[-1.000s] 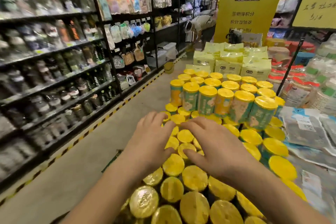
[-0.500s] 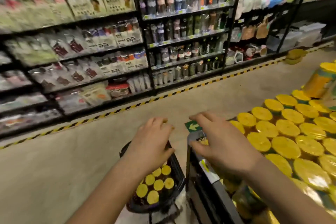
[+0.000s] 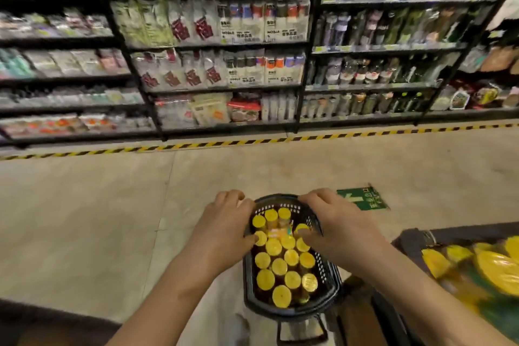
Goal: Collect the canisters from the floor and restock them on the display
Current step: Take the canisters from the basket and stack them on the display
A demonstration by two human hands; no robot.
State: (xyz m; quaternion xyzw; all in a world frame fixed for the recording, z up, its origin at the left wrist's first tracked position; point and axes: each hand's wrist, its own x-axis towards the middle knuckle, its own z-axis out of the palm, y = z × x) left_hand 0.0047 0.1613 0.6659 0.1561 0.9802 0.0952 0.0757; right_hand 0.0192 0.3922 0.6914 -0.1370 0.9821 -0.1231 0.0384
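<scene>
Canisters [image 3: 279,265] w/ yellow lids upright in black basket [image 3: 327,272] on floor [image 3: 112,219], L hand [image 3: 224,230] & R hand [image 3: 334,227] over its far end, fingers loosely curled, gripping nothing, thumbs by the lids, display [image 3: 494,264] at right, blurred

I saw a black basket [image 3: 328,278] on the floor [image 3: 84,219], packed with upright yellow-lidded canisters [image 3: 279,266]. The left hand [image 3: 224,230] hung at its left edge and the right hand [image 3: 334,230] over its far right rim, fingers loosely curled, gripping nothing I could make out. The display [image 3: 412,236] sat blurred at lower right. Stocked shelves [image 3: 224,45] stood beyond striped tape [image 3: 224,144].
</scene>
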